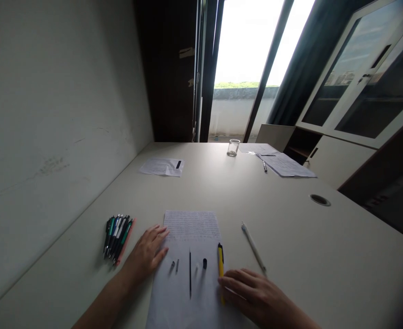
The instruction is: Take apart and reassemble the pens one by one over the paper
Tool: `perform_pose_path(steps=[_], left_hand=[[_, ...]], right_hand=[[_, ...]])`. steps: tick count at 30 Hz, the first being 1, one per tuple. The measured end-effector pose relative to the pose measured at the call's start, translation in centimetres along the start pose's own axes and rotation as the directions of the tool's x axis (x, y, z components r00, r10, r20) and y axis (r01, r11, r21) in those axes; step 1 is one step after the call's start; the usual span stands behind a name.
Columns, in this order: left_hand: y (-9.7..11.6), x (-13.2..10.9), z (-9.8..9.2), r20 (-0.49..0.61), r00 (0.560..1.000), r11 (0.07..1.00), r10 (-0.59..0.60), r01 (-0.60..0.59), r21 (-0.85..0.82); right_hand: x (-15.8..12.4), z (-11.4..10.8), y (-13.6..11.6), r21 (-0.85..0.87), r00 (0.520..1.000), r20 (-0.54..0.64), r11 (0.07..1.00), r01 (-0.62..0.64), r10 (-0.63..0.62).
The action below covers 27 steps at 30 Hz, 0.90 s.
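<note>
My left hand [150, 250] lies flat with fingers spread on the left edge of a written paper sheet [191, 224]. At the sheet's right edge, my right hand [249, 292] has its fingers closed over the lower part of a yellow pen [220, 256]; its thumb is hidden. Between the hands, pen parts lie on the paper: a dark ink refill [190, 274], a short black piece [204, 263], a small clear piece [197, 267], a thin grey piece that may be a spring [177, 266], and a tiny dark piece [172, 264].
Several pens [117, 237] lie bundled left of my left hand. A whitish pen [253, 246] lies beyond my right hand. Farther back are a glass [233, 148], a paper [162, 167], a stack of sheets [287, 165], another pen [265, 166] and a desk grommet [320, 200]. A wall [57, 137] borders the left.
</note>
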<state>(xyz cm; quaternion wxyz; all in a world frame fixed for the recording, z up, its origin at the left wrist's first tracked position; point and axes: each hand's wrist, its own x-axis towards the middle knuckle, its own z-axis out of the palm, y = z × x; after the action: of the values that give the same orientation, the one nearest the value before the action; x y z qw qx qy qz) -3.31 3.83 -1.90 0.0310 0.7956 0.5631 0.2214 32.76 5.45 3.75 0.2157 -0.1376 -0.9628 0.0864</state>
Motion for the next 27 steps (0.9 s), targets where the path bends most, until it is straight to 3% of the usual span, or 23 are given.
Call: perform_pose_path(steps=[8, 14, 17, 23, 27], left_hand=[[-0.8, -0.3, 0.9, 0.014, 1.000, 0.997, 0.018, -0.019, 0.076], [-0.9, -0.3, 1.0, 0.030, 0.999, 0.994, 0.021, -0.024, 0.111], [-0.8, -0.2, 1.0, 0.047, 0.999, 0.991, 0.014, -0.020, 0.130], [-0.9, -0.3, 1.3, 0.032, 0.999, 0.989, 0.005, -0.010, 0.147], [-1.2, -0.5, 1.7, 0.036, 0.999, 0.988, -0.002, -0.003, 0.152]], right_hand=[[-1.0, 0.8, 0.5, -0.013, 1.000, 0.010, 1.000, 0.019, -0.019], [-1.1, 0.5, 0.4, 0.113, 0.975, 0.097, 0.971, -0.212, 0.202], [-1.1, 0.5, 0.4, 0.098, 0.981, 0.088, 0.978, -0.183, 0.175], [-1.5, 0.7, 1.0, -0.073, 0.995, 0.099, 0.997, 0.014, -0.006], [-1.7, 0.5, 1.2, -0.062, 0.997, 0.067, 0.998, -0.022, 0.026]])
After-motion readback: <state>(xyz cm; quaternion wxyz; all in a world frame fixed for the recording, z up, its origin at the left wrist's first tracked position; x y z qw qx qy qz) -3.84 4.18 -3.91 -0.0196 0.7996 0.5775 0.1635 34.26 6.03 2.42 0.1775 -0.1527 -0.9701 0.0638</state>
